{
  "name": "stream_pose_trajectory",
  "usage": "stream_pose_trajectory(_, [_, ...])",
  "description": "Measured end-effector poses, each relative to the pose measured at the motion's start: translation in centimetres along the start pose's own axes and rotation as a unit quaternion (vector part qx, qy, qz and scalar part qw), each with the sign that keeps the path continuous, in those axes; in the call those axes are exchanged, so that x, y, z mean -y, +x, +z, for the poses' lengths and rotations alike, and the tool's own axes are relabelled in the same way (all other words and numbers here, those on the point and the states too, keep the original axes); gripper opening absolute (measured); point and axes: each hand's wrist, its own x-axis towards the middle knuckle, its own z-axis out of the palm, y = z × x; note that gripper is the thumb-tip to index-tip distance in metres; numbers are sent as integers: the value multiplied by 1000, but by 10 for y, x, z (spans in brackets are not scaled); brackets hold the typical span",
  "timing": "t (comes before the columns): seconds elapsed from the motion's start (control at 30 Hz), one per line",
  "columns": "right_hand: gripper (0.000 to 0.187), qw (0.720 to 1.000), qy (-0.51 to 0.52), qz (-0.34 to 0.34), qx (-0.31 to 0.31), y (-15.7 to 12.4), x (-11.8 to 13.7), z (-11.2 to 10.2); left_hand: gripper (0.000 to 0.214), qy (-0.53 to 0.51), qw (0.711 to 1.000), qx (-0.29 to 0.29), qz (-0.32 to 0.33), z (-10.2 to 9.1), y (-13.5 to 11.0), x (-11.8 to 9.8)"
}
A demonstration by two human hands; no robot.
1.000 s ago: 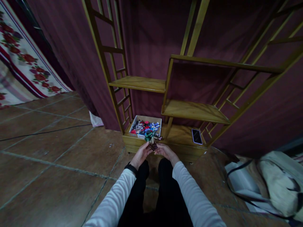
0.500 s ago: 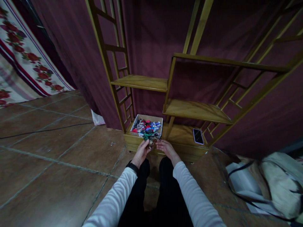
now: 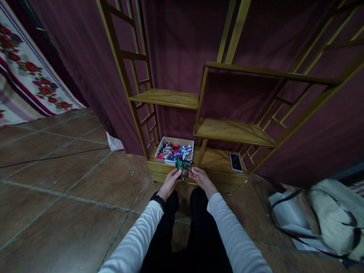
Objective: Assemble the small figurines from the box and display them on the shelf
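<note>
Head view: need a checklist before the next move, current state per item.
1. Left hand on the green-and-dark bundle: ok, fingers at its near left side.
2. Right hand grip on the bundle: cannot tell; fingers are at its right edge, too small to judge.
3. White-rimmed box supported: ok, sits on the low wooden base.
4. Box's near right corner visible: not ok, the bundle blocks it in this view.
5. Phone away from hands: ok, lies apart, to the right on the same base.
</note>
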Motion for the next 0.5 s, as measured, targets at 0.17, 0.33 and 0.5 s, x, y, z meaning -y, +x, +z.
stream_pose_trajectory(0.17, [14,998,63,4,-4,1,1,-4,33,-66,997,18,-33,-4,0,-1])
stream_pose_trajectory(0.33, [9,995,101,4,-14,-1,2,-5,38,-90,995,8,-49,-8,1,1])
stream_pose_trajectory(0.5, [13,996,86,-7,-15,-3,4,-2,39,-89,995,-15,-38,-12,6,7])
